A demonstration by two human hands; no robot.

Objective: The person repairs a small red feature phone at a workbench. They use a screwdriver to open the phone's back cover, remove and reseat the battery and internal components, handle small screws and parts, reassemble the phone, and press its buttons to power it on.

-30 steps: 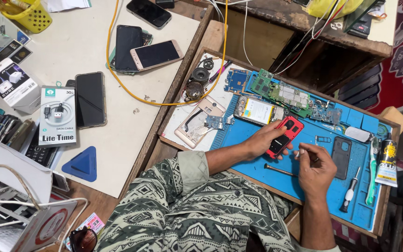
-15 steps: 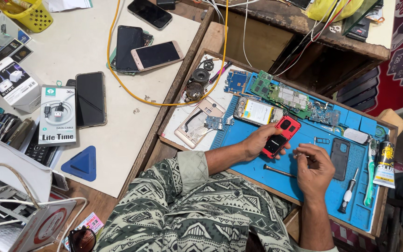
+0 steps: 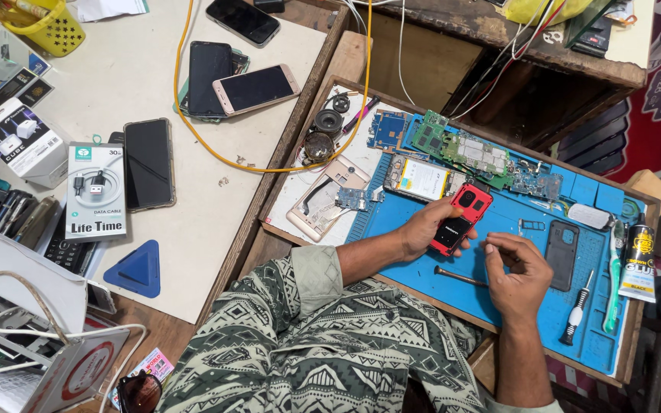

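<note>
Red and black, a small phone (image 3: 460,219) lies clamped in the left hand (image 3: 424,227), over the middle of the blue mat (image 3: 499,294). The right hand (image 3: 516,275) sits just beside it, fingertips pinched together; whether they hold anything is too small to tell. A thin tool (image 3: 459,277) lies on the mat between the wrists. Circuit boards (image 3: 468,153) line the mat's far edge, and a dark case (image 3: 561,245), screwdriver (image 3: 577,310) and glue tube (image 3: 637,257) lie toward its right edge.
</note>
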